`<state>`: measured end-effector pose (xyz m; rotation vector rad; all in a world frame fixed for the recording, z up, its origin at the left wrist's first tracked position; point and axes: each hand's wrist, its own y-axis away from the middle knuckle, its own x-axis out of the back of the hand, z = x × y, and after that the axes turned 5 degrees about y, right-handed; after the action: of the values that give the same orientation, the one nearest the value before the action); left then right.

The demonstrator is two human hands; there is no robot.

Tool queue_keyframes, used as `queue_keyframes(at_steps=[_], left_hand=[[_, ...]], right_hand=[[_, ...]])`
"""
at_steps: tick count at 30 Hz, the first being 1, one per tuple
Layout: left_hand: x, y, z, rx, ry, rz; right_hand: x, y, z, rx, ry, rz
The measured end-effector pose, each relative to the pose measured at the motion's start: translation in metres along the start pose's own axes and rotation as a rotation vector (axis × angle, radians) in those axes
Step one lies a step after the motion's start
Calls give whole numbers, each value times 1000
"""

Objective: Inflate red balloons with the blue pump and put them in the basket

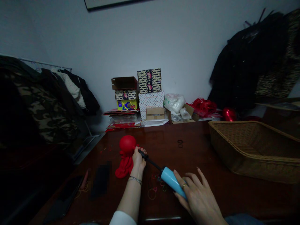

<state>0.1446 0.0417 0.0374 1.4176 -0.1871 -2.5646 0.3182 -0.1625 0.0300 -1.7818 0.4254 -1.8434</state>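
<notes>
A light blue balloon pump (172, 180) slants across the table in front of me. My left hand (139, 157) is closed around its black end, where a partly inflated red balloon (127, 144) sits against my fingers. The balloon's neck is hidden behind that hand. Thumb and index finger of my right hand (198, 193) grip the blue barrel, while its other fingers are lifted off. The black rod between the two hands is exposed. A pile of limp red balloons (124, 167) lies just below the inflated one, left of my left wrist.
Small coloured rubber bands (152, 193) lie under the pump, and two dark rings (180, 143) farther back. A wicker basket (234, 156) stands at right. Phone (67, 195) and a dark blurred rectangle (100, 179) are at left. Stacked boxes (151, 101) line the wall.
</notes>
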Motion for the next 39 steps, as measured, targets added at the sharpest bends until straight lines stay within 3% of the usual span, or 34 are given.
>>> queue_keyframes(at_steps=[10,16,21,29,39], left_hand=[[-4,11,-13,34,9,-38],[-5,27,-32,57,-62,-9],[-4,32,-37,50,-83,4],[4,13,-28,43,-71,37],[3,4,-8,28,-61,47]], right_hand=[[4,-15,-11,-58,39,-95],[4,-38,-23,-103,53,-201],[1,-45,-27,-110,42,-214],[-6,-26,-22,-77,27,-159],[-5,6,-1,-27,-11,9]])
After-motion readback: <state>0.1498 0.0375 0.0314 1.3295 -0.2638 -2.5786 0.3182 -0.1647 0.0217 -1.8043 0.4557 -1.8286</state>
